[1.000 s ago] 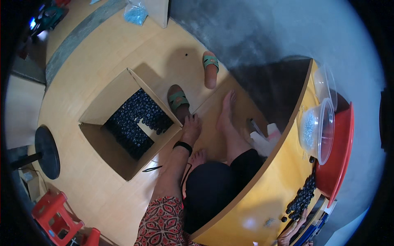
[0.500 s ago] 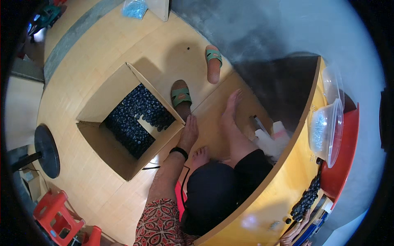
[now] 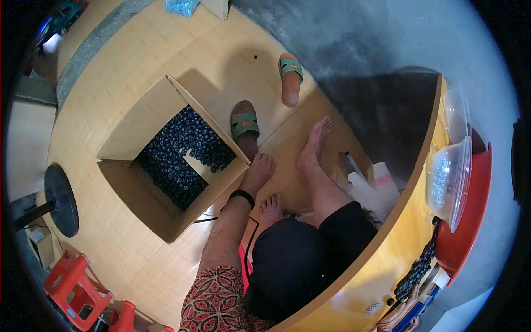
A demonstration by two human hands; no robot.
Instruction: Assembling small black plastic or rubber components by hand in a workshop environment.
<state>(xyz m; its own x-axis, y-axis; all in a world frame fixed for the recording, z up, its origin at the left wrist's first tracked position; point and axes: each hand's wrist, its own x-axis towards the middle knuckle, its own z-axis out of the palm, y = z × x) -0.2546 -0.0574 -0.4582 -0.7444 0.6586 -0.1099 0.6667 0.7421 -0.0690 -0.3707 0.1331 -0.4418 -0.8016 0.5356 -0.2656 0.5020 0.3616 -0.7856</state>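
Note:
My left hand [image 3: 259, 172], wearing a black wristband, rests against the near right corner of an open cardboard box [image 3: 124, 130]. Its fingers are curled in, and what they may hold is hidden. Inside the box lie many small, round black pieces [image 3: 171, 157], with a patch of bare cardboard bottom among them. At the lower right, my right hand [image 3: 399, 316] is partly in view on the wooden table [image 3: 354, 288]. Its fingers stretch out beside a heap of small black pieces [image 3: 417, 271] and a blue-edged flat object [image 3: 412, 316].
Clear plastic tubs [image 3: 449, 185], one with light-blue bits, stand by a red basin [image 3: 475, 216]. Two green-strapped slippers [image 3: 244, 120] lie beyond the box. A red stool [image 3: 77, 288], a round black base [image 3: 61, 199] and white cloth [image 3: 373, 191] are on the floor.
My left hand has gone from straight fingers held together to curled fingers at the same box corner. The whole view has shifted slightly; the box stays put.

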